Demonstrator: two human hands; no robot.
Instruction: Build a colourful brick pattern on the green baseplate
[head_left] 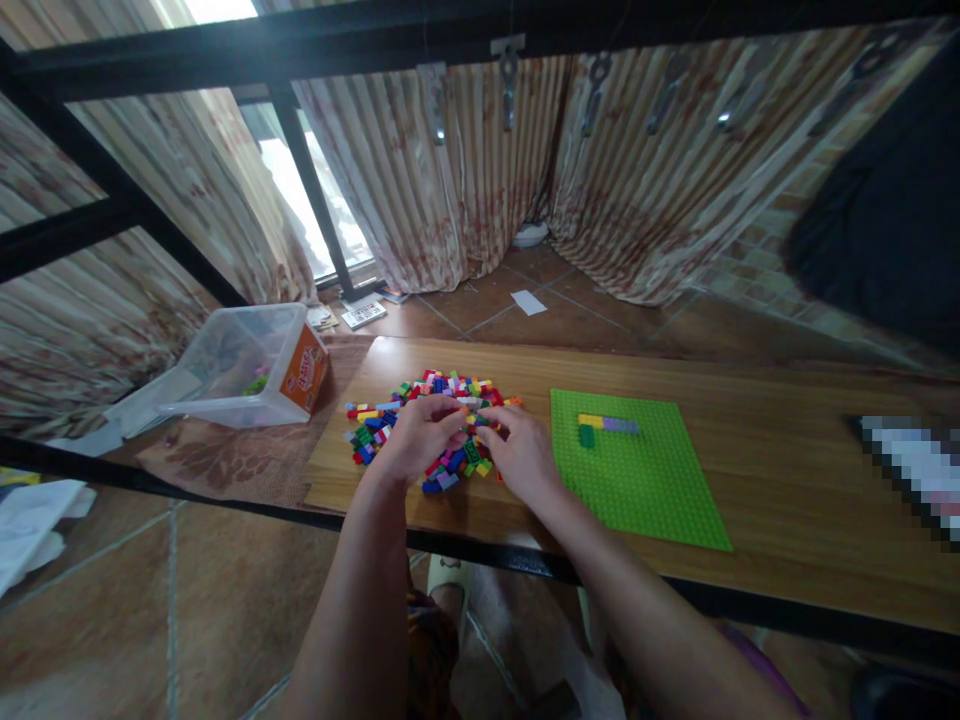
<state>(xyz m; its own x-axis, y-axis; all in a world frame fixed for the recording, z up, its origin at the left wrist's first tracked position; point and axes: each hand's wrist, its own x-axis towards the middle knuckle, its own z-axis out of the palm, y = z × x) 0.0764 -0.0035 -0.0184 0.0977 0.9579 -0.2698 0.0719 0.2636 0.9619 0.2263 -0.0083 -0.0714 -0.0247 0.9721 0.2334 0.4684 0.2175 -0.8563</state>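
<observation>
Both hands meet over a heap of colourful toy bricks (454, 460) on the wooden table. My left hand (429, 432) is closed, with thumb and fingers drawn together at the heap's middle. Close beside it, my right hand (523, 455) is also closed, its fingertips pinched towards the left ones. Small orange and green bits show between the fingertips, but I cannot tell whether they are held or lie in the heap behind. Right of the hands lies a green studded baseplate (645, 490). Attached near its back are a yellow and purple row of bricks (611, 424) and a dark green brick (586, 436).
A clear plastic box (247, 390) with an orange label stands left of the wooden table (780, 480), a few pieces inside. A blurred-out flat object (915, 475) lies at the far right. A dark metal bar (480, 45) crosses above; curtains hang behind.
</observation>
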